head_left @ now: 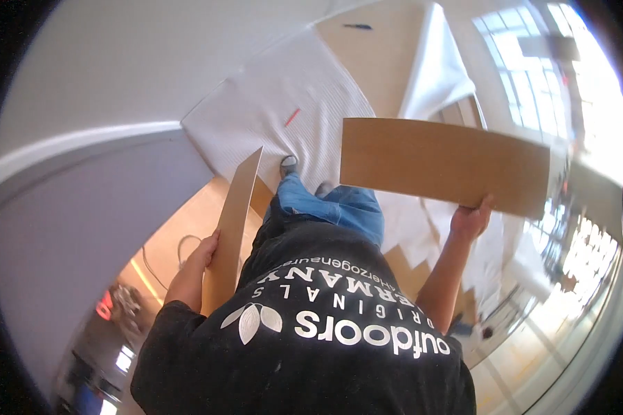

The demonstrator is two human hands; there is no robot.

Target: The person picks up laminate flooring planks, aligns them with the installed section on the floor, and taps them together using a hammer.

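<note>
My left hand [209,250] grips the edge of a flat brown board [234,225], which is seen almost edge-on and tilts up beside my left side. My right hand [471,221] is closed on the lower edge of another flat brown board [436,162]. That one is a wide rectangle with its broad face showing, held out in front of me to the right. The two boards are apart. Below them, my feet stand on a white ribbed underlay sheet [263,97].
A grey wall [111,200] with a white ledge runs along the left. On the underlay lies a thin red strip [293,117]. Farther off are a dark slim object [358,27] and a folded-up white sheet [439,72]. A cable [184,243] lies at left; brown pieces [408,271] lie at right.
</note>
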